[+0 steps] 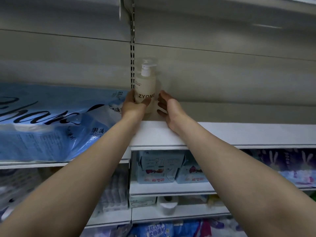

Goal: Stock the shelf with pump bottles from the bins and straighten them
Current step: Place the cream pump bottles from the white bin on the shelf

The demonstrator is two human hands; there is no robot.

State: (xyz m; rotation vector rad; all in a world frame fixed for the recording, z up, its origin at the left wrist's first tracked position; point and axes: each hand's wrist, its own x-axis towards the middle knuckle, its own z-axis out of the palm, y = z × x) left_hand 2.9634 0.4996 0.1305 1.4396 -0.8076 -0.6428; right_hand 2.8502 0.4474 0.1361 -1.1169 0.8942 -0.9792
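Note:
A cream pump bottle (145, 86) with a white pump head and the word ZYOME on its front stands upright at the back left corner of a white shelf (222, 134). My left hand (135, 105) wraps its lower left side, thumb across the front. My right hand (168, 108) sits just to the bottle's right, fingers spread and curved toward it; whether they touch it I cannot tell. A second pump head shows faintly behind the first, blurred.
A large blue pack of tissue rolls (51, 122) fills the shelf bay to the left, close to my left hand. A slotted metal upright (132, 65) runs behind the bottle. Lower shelves hold boxed and bagged paper goods (159, 166).

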